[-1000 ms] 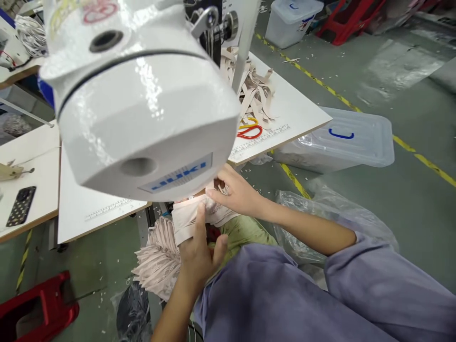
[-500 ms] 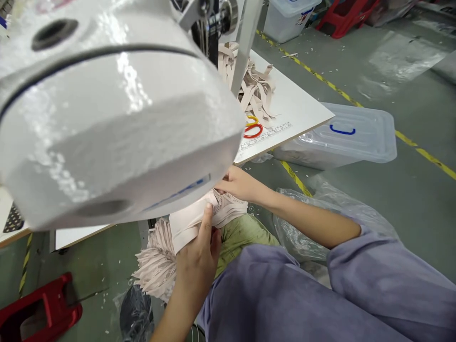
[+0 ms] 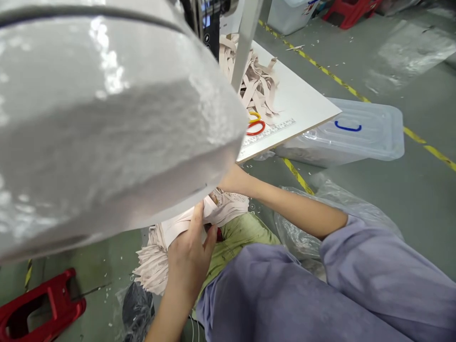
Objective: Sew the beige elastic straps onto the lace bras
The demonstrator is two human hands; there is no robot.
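A large white sewing machine head point(image 3: 117, 137) fills the upper left and hides the stitching area. Below its lower edge lies a pale pink piece of fabric point(image 3: 177, 228) with lacy, gathered parts. My left hand point(image 3: 188, 259) is on this fabric, index finger stretched over it and thumb apart; its other fingers are tucked out of sight at the cloth. On the far side, my right hand point(image 3: 235, 180) reaches in at the fabric, fingers hidden behind the machine head. A thick bunch of pleated pale pink fabric point(image 3: 153, 266) hangs left of my left hand.
Pale fabric strips point(image 3: 260, 85), red-and-yellow-handled scissors point(image 3: 256, 127) and a ruler point(image 3: 280, 129) lie on the white table point(image 3: 306, 104). Beyond its edge stands a lidded plastic box point(image 3: 377, 128). A red stool point(image 3: 46, 304) is at lower left. Plastic sheeting point(image 3: 299, 228) lies on the floor.
The view has shifted, so the machine head fills more of it. My left hand has moved slightly left with the fabric, its thumb now farther from the index finger. My right fingers are now hidden.
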